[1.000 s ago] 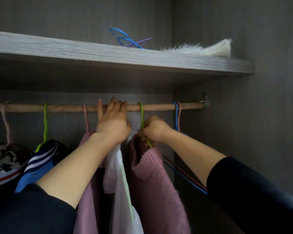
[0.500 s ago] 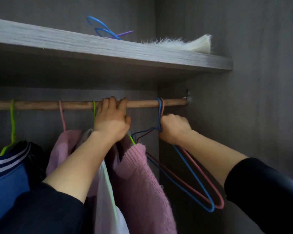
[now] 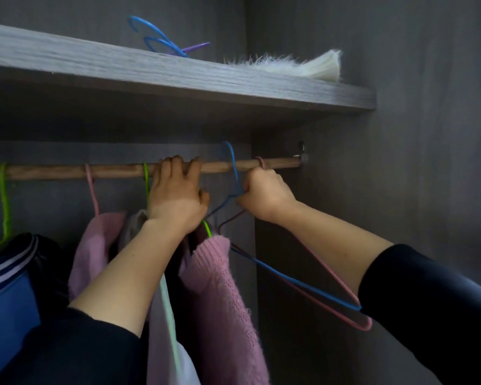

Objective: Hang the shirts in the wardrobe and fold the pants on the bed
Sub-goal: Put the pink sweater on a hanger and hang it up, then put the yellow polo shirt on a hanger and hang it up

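Here, in a grey wood-grain wardrobe (image 3: 428,134), a pink sweater (image 3: 220,287) hangs on a green hanger (image 3: 146,179) just beneath the left hand (image 3: 175,195), whose fingers curl over the wooden rail (image 3: 67,170). Beside it, the right hand (image 3: 264,198) clenches the neck of a blue hanger (image 3: 345,302), its hook standing above the rail. Overhead, a shelf (image 3: 178,76) carries spare hangers (image 3: 156,37) and white fur (image 3: 289,66).

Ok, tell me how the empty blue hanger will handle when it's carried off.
Probably light: the blue hanger is a thin bare frame, gripped at its neck by the right hand alone. Likely stiff: its lower bar runs straight. It may snag the pink hanger tangled alongside.
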A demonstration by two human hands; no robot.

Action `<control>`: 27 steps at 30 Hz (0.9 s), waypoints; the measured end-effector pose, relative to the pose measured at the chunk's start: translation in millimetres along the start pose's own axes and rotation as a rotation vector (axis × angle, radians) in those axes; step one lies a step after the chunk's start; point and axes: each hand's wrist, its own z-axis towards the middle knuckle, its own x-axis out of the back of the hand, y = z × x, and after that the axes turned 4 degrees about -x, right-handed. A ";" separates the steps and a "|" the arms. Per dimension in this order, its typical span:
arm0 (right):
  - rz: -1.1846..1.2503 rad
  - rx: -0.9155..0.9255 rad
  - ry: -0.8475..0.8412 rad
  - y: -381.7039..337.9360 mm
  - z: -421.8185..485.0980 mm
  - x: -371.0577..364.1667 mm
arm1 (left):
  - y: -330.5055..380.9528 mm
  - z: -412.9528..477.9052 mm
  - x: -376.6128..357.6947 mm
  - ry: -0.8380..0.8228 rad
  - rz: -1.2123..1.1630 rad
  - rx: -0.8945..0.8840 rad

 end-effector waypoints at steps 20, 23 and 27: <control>0.492 -0.299 0.000 37.2 -147.9 64.0 | 80.1 -53.4 38.7 -0.074 -0.537 0.133; 0.468 -0.325 -0.026 50.4 -185.5 89.8 | 111.0 -75.9 51.5 -0.045 -0.635 0.131; 0.465 -0.353 -0.051 73.7 -248.8 126.4 | 168.9 -110.6 77.9 -0.057 -0.779 0.210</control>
